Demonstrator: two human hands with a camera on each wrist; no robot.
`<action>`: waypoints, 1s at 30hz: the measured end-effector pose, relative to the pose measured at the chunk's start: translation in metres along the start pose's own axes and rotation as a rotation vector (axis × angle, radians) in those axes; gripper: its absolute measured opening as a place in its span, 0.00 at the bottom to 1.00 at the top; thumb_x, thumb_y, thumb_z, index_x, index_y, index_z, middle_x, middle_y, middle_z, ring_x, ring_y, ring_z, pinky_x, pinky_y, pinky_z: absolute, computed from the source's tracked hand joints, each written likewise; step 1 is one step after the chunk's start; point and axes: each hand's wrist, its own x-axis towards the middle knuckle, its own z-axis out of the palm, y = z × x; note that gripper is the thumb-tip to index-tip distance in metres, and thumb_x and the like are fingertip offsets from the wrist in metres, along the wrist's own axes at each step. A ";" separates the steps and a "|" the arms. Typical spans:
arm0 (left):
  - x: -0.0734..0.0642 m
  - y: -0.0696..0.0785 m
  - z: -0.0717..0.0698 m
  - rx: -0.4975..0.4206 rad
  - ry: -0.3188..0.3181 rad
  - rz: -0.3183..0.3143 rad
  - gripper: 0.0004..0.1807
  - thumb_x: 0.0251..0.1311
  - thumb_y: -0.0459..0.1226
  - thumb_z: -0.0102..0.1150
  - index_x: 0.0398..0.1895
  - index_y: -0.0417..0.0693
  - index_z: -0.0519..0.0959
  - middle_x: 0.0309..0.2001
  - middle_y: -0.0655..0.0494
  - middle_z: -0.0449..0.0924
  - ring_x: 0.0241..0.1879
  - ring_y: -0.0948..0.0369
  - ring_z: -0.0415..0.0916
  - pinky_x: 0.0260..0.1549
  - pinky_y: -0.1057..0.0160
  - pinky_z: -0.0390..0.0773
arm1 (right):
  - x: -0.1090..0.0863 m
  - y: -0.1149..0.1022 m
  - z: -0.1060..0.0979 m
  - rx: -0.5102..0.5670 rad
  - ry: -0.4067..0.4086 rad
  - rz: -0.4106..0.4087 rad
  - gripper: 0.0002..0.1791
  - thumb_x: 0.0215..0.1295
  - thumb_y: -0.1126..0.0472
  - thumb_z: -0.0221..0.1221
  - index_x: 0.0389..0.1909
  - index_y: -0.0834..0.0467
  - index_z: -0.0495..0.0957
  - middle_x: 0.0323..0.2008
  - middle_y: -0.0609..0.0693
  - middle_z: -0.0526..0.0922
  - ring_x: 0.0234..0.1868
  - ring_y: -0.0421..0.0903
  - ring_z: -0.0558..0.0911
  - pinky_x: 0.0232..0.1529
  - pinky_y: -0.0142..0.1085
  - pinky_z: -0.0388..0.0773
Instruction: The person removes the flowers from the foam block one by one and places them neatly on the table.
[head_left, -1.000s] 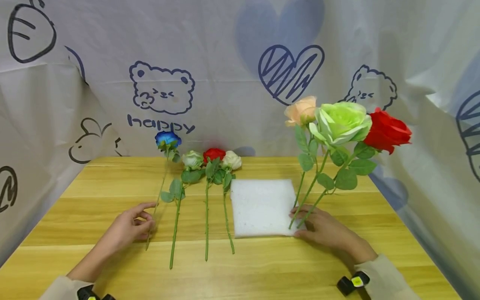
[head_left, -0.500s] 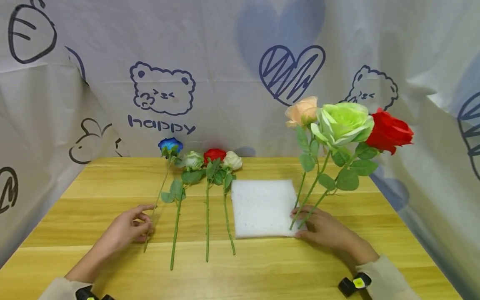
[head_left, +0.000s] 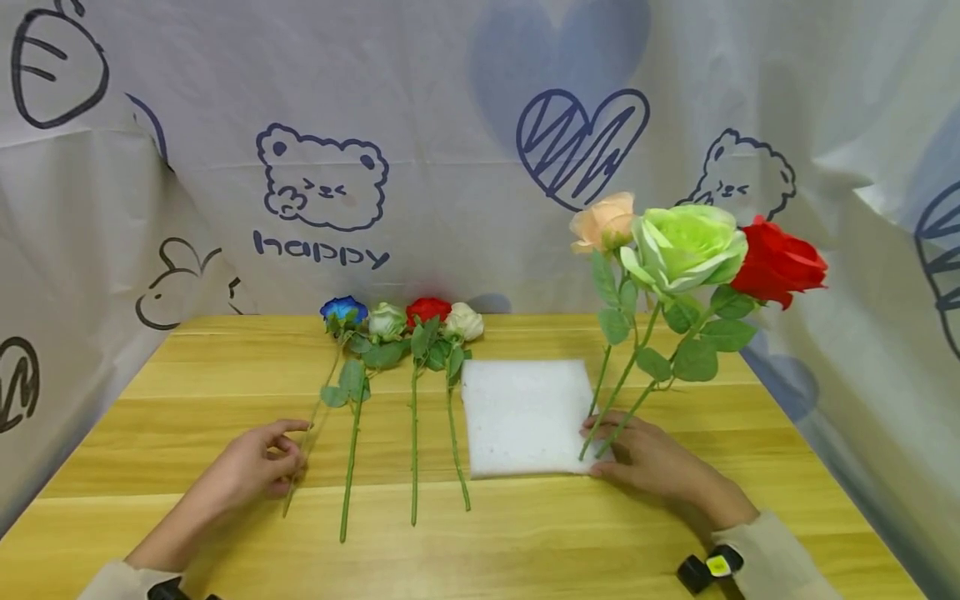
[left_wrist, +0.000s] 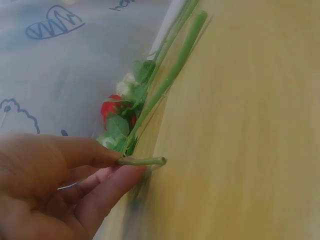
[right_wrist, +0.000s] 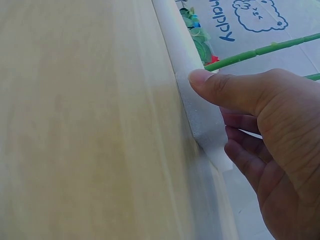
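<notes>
A blue rose (head_left: pixel 343 311) slants over the left of the table, its thin stem pinched near the lower end between the thumb and fingers of my left hand (head_left: pixel 258 462). In the left wrist view the cut end of that stem (left_wrist: pixel 147 161) pokes out past the fingertips. My right hand (head_left: pixel 648 454) grips the near right corner of a white foam block (head_left: pixel 525 417), thumb along the front side. Three roses stand in the block's right part: a peach rose (head_left: pixel 603 221), a large light green rose (head_left: pixel 686 246) and a red rose (head_left: pixel 780 262).
Between the left hand and the block lie a pale green rose (head_left: pixel 387 322), another red rose (head_left: pixel 428 310) and a white rose (head_left: pixel 465 322), stems toward me. The wooden table (head_left: pixel 525 542) ends at a drawn-on cloth backdrop (head_left: pixel 450 208).
The blue rose's bloom has sunk toward the table's far edge, level with the lying roses. My left hand has come slightly nearer and lower. The right hand and the block stay put.
</notes>
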 end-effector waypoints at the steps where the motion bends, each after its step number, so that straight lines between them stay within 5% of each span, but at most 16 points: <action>1: 0.000 0.000 0.001 -0.002 -0.003 -0.001 0.28 0.67 0.26 0.52 0.69 0.32 0.62 0.40 0.46 0.75 0.39 0.54 0.81 0.29 0.60 0.84 | 0.000 0.000 0.000 0.003 0.001 0.001 0.17 0.64 0.48 0.64 0.49 0.53 0.83 0.56 0.48 0.77 0.56 0.49 0.76 0.55 0.48 0.75; 16: 0.002 0.002 0.016 0.040 -0.070 0.057 0.30 0.65 0.31 0.60 0.67 0.29 0.64 0.35 0.51 0.77 0.30 0.57 0.78 0.25 0.63 0.82 | 0.000 -0.002 -0.001 0.004 -0.006 0.019 0.18 0.64 0.47 0.64 0.49 0.53 0.83 0.57 0.47 0.77 0.57 0.49 0.75 0.56 0.47 0.75; 30: 0.003 0.012 0.001 0.044 -0.049 0.015 0.32 0.66 0.48 0.61 0.66 0.37 0.68 0.42 0.48 0.76 0.31 0.54 0.77 0.26 0.58 0.82 | 0.000 -0.001 0.001 0.015 -0.009 0.022 0.18 0.64 0.48 0.64 0.49 0.53 0.83 0.57 0.47 0.76 0.57 0.50 0.76 0.54 0.48 0.76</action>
